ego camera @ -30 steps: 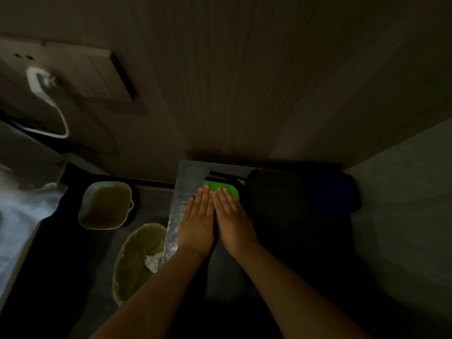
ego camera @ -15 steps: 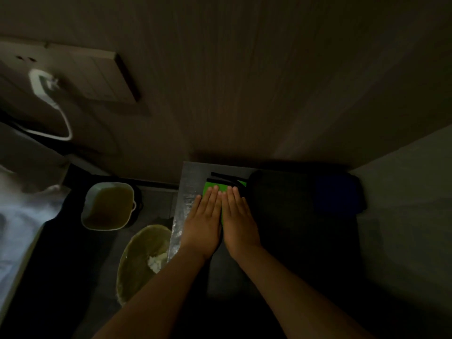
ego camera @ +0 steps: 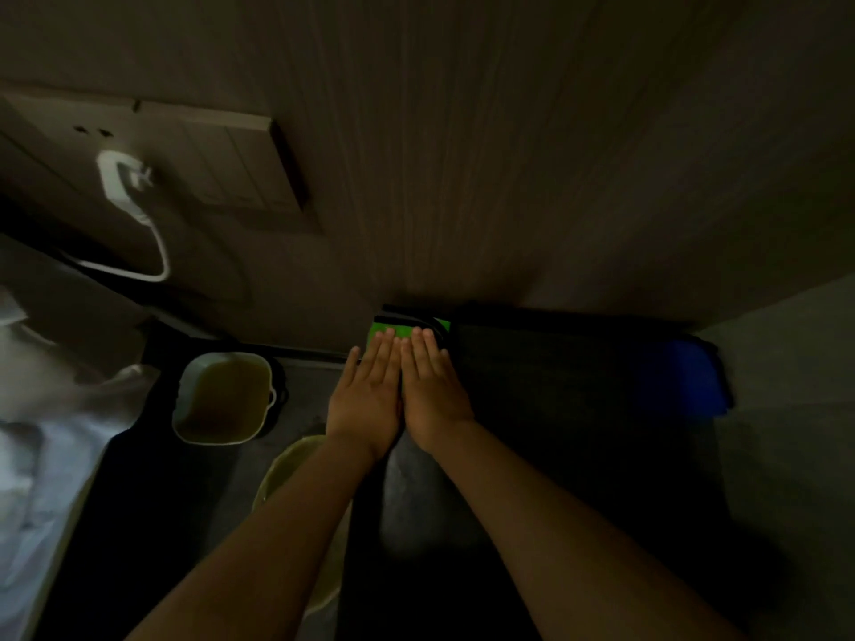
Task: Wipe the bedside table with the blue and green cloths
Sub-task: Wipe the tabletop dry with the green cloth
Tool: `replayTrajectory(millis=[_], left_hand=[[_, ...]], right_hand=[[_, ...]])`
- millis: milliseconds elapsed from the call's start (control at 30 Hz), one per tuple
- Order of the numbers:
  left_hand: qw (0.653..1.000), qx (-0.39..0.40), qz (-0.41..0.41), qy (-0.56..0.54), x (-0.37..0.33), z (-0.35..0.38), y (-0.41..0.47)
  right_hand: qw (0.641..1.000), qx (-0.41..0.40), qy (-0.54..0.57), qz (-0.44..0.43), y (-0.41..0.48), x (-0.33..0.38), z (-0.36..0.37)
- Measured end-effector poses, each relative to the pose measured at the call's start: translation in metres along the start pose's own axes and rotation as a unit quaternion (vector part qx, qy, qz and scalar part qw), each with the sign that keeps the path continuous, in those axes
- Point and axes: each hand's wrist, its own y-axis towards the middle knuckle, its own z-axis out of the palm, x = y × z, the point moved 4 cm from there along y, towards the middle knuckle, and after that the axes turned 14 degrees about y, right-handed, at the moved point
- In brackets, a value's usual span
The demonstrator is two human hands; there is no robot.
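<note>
The room is very dark. A green cloth (ego camera: pixel 386 327) with a dark border lies at the back left corner of the bedside table (ego camera: pixel 416 501), against the wooden wall. My left hand (ego camera: pixel 365 400) and my right hand (ego camera: pixel 432 386) lie side by side, flat on the cloth with fingers together, pressing it down. Only the far edge of the cloth shows past my fingertips. A blue cloth (ego camera: pixel 684 381) sits bunched at the table's back right, well apart from both hands.
On the floor to the left stand a pale tub (ego camera: pixel 222 400) of yellowish liquid and a lined waste bin (ego camera: pixel 296 464). White bedding (ego camera: pixel 46 432) is at far left. A white plug and cable (ego camera: pixel 125 178) hang on the wall. The table's middle (ego camera: pixel 555 386) is too dark to read.
Both hands have slid the green cloth away from me across the table's left side, up to the wall. The blue cloth has not moved.
</note>
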Motion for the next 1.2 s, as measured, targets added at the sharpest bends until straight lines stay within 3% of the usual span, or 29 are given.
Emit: replayTrajectory(millis=[400,533,733,867,1200], left_hand=[[1.000,0.030,-0.001,-0.004,-0.008,-0.010,0.006],[0.999,0.007,0.010,-0.033,-0.043,-0.018,0.013],[0.997,-0.036,0.045,-0.054,-0.132,-0.036,0.039],[0.995,0.034,0.085,-0.030,-0.178,-0.038,0.052],[0.995,0.042,0.090,0.008,-0.209,-0.047,0.056]], right_hand=[[0.998,0.004,-0.040,0.047,0.004,-0.006,-0.001],[0.996,-0.010,-0.078,0.051,-0.009,-0.041,-0.012],[0.996,0.001,-0.048,0.081,-0.048,-0.122,-0.047],[0.995,-0.003,-0.027,0.098,-0.069,-0.165,-0.063],[0.995,-0.016,-0.001,0.099,-0.084,-0.191,-0.074]])
